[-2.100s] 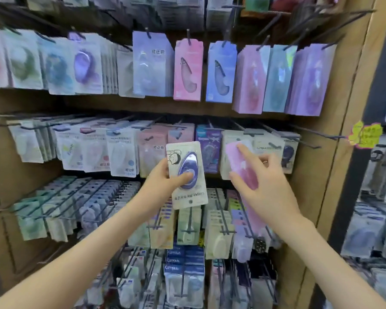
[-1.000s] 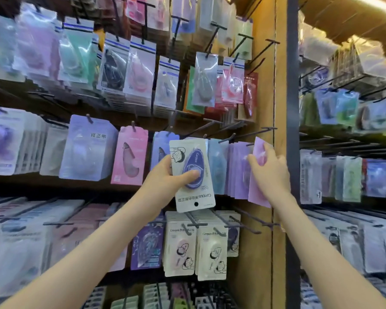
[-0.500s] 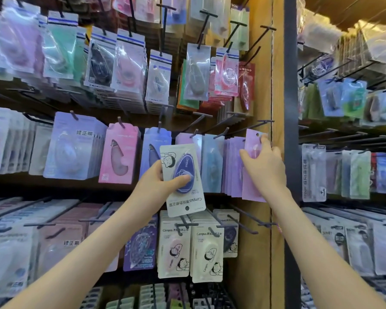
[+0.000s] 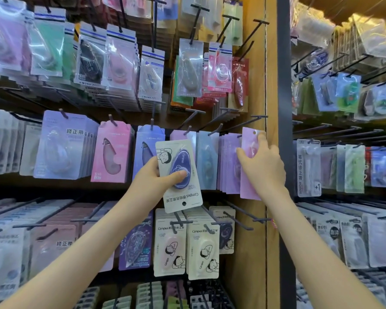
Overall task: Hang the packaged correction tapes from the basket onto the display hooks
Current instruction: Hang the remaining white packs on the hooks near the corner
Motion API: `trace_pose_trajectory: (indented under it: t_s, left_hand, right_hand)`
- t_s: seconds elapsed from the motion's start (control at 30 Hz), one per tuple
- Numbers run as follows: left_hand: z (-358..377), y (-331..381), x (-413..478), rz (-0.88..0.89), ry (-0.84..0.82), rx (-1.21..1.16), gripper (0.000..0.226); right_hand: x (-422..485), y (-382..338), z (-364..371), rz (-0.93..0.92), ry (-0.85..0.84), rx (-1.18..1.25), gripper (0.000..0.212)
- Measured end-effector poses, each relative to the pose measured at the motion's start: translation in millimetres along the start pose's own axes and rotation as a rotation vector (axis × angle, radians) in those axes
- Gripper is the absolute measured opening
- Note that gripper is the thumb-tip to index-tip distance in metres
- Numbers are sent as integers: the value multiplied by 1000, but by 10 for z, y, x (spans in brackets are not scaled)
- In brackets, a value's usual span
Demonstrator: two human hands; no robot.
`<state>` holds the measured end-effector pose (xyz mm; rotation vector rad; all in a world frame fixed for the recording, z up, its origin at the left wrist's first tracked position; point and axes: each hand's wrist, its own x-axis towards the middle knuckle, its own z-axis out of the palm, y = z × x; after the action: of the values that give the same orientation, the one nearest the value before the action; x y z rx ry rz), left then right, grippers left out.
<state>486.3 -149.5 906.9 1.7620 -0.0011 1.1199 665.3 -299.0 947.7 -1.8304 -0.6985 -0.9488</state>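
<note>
The right hand (image 4: 263,168) pinches a pink pack (image 4: 247,150) by its right edge, fingers curled round it and the index fingertip up beside the punched hole at the top. The pack stands upright against the wooden post (image 4: 257,85), just beside a row of purple packs (image 4: 228,163) at the right end of the middle row. Its hole is not yet on any hook.

The step in hand looks like threading that hole onto a hook. The nearest bare one (image 4: 236,126) slants up and to the right, ending just above the pack. To do it well, the hole wants lifting to the tip and lining up square with it; then the pack can slide back along the wire until it hangs with the others of its kind. The fingertip should stay clear of the hole.

The left hand (image 4: 152,184) grips 1 cream pack (image 4: 181,175) upside down, thumb pressed on the clear bubble that holds a dark blue correction tape. It waits its turn — 2 matching cream packs (image 4: 202,250) hang just below, which suggests where it belongs.

The basket is not in view, so what is left in it cannot be told.
</note>
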Motion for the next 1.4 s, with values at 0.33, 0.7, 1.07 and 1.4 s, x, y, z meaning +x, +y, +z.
trace_pose_trajectory:
  t_s: [0.33, 0.7, 1.07, 1.4]
  left_hand:
    - [-2, 12, -11, -6, 6, -4, 30]
    - [-2, 36, -33, -49, -18, -17, 34]
    - [-104, -208, -911, -139, -552, 236, 37]
    - [155, -788, -1150, -233, -871, 540, 34]
  right_hand:
    - [113, -91, -96, 3, -88, -54, 67]
    - [274, 9, 263, 11, -294, -37, 75]
    - [-1221, 93, -274, -955, -321, 47, 79]
    - [-2105, 772, -42, -1116, -619, -298, 71]
